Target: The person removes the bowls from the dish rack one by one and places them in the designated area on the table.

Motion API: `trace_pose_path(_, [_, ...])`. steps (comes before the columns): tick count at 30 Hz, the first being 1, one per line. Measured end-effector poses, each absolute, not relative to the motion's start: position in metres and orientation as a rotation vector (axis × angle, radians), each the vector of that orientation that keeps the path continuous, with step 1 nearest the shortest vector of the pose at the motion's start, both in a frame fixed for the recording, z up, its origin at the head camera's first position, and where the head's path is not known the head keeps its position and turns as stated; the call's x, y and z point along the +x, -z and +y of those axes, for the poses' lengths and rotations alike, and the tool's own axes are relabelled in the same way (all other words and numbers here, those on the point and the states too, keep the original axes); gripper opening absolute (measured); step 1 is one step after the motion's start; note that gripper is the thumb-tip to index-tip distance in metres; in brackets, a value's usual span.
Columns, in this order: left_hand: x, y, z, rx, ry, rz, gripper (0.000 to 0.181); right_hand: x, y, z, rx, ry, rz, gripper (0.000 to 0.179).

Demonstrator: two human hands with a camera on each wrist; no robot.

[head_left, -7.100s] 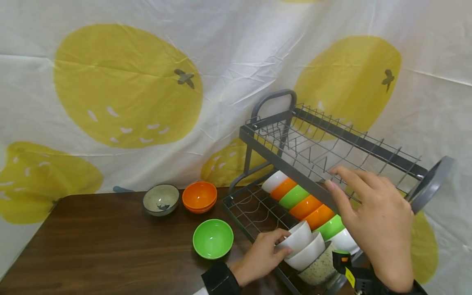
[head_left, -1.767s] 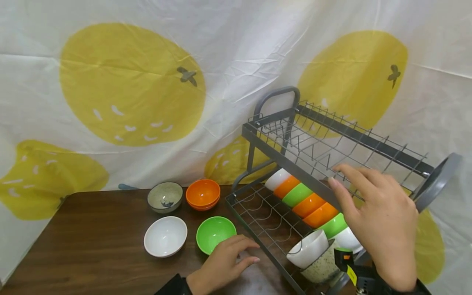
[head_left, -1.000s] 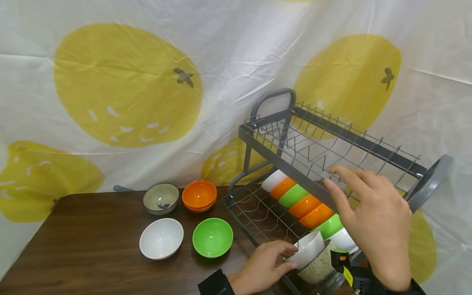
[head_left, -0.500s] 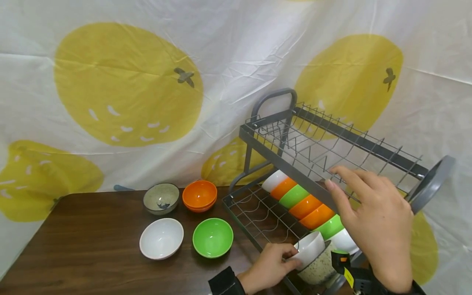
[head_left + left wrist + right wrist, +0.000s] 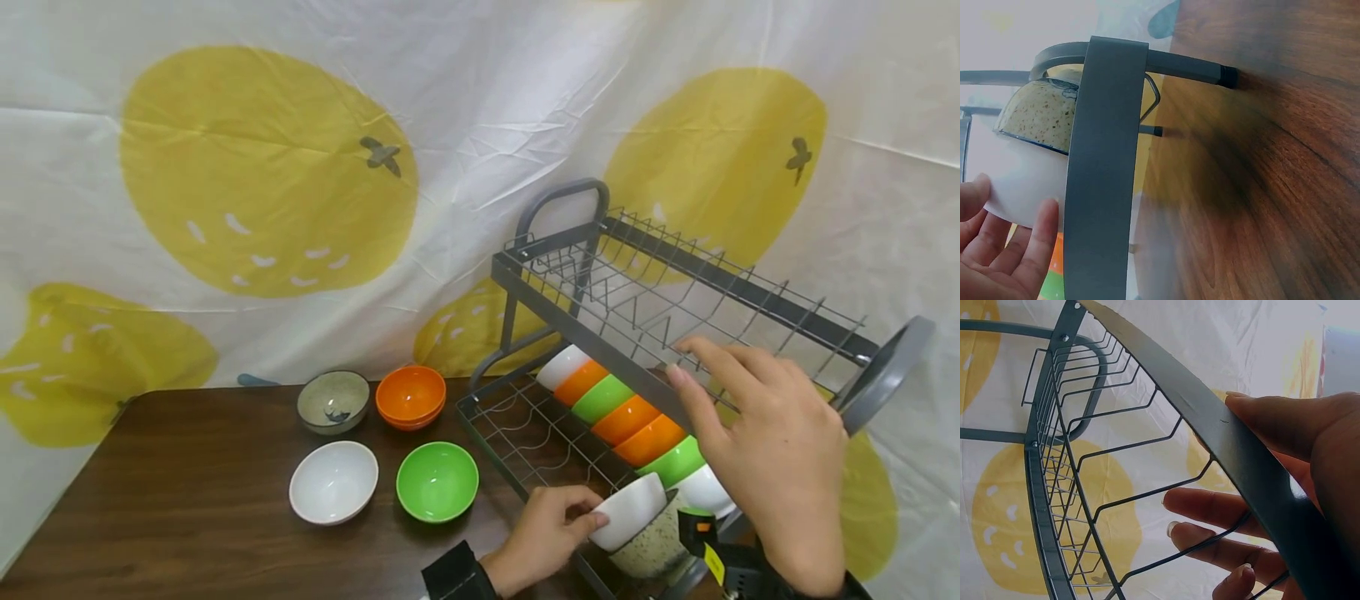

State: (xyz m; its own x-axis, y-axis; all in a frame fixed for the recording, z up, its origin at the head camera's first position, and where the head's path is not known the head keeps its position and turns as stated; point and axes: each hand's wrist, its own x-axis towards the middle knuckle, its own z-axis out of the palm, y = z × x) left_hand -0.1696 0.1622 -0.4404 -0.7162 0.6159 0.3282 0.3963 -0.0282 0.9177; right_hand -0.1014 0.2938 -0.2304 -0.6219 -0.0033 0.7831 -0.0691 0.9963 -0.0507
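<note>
My left hand [image 5: 543, 533] grips the rim of a white bowl [image 5: 632, 510] in the lower tier of a grey two-tier dish rack [image 5: 570, 321]. That bowl leans on its side against a speckled stoneware bowl [image 5: 651, 546]. In the left wrist view, thumb and fingers are on the white bowl [image 5: 1022, 181]. My right hand [image 5: 776, 442] holds the upper tier's front rail. The right wrist view shows its thumb on one side of the rail [image 5: 1225, 444] and fingers on the other.
A slanted row of white, orange and green bowls [image 5: 626, 419] fills the lower tier's back. On the table [image 5: 187, 500] stand a white bowl [image 5: 333, 483], a green bowl [image 5: 437, 482], stacked orange bowls [image 5: 410, 393] and a grey patterned bowl [image 5: 333, 402]. A patterned cloth [image 5: 465, 167] hangs behind.
One white bowl has gone from the rack to the table, left of the green bowl. My left hand has returned to the rack and tilted the remaining front white bowl. My right hand stays put.
</note>
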Motion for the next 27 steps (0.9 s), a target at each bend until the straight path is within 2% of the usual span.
trace_pose_path(6, [-0.168, 0.436, 0.159, 1.02, -1.956, 1.998, 0.012, -0.101, 0.231, 0.294, 0.058, -0.088, -2.242, 0.034])
trace_pose_path(12, [-0.172, 0.422, 0.146, 1.078, -2.027, 2.078, 0.01, -0.101, 0.231, 0.293, 0.062, -0.094, -2.239, 0.034])
trace_pose_path(27, [-0.214, 0.398, 0.069, 1.79, -1.688, 2.716, 0.015, -0.101, 0.231, 0.294, 0.054, -0.09, -2.242, 0.034])
